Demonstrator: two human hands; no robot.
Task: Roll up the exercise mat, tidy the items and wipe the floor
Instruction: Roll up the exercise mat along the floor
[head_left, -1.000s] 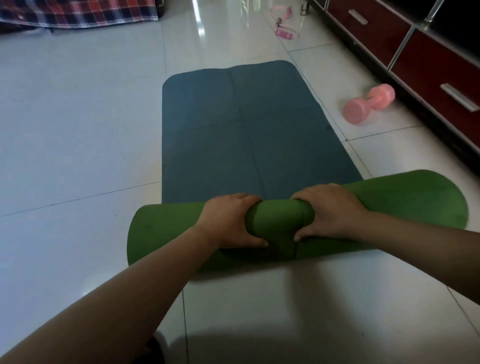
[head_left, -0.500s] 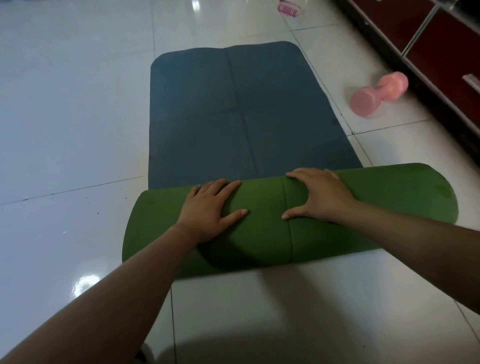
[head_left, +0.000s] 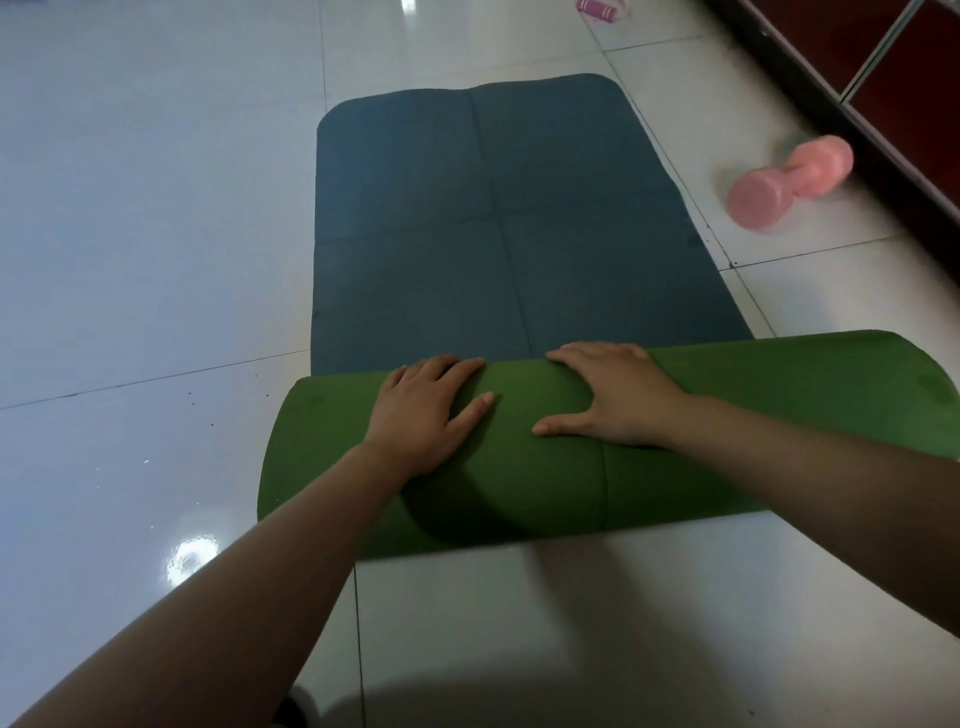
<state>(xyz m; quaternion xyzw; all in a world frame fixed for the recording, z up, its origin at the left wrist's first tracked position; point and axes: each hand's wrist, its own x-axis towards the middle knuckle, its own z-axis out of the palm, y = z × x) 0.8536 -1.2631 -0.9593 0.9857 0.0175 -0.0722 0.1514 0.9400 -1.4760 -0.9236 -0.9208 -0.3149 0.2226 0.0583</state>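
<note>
Both hands lie flat and open on the rolled part of the exercise mat (head_left: 519, 457), palms down, gripping nothing: left hand (head_left: 423, 415) left of the roll's middle, right hand (head_left: 615, 395) right of it, fingertips at the roll's far crest.

Head view: the mat's green underside forms the roll, lying across the tiled floor (head_left: 130, 234) nearest the person. Its blue unrolled length (head_left: 493, 218) runs away toward the far edge of the floor. A pink dumbbell (head_left: 789, 182) lies on the tiles off the mat's right edge, apart from it, just beside the dark red cabinet (head_left: 909, 93). A small pink item (head_left: 597, 9) sits at the top edge, cut off.

To do well: push evenly with both palms so the roll tracks straight and the ends stay flush; keep pressure down so the wraps stay tight.

Versus a second ago: then both hands were clenched around the roll's middle; now they are spread flat. The roll looks thicker.
</note>
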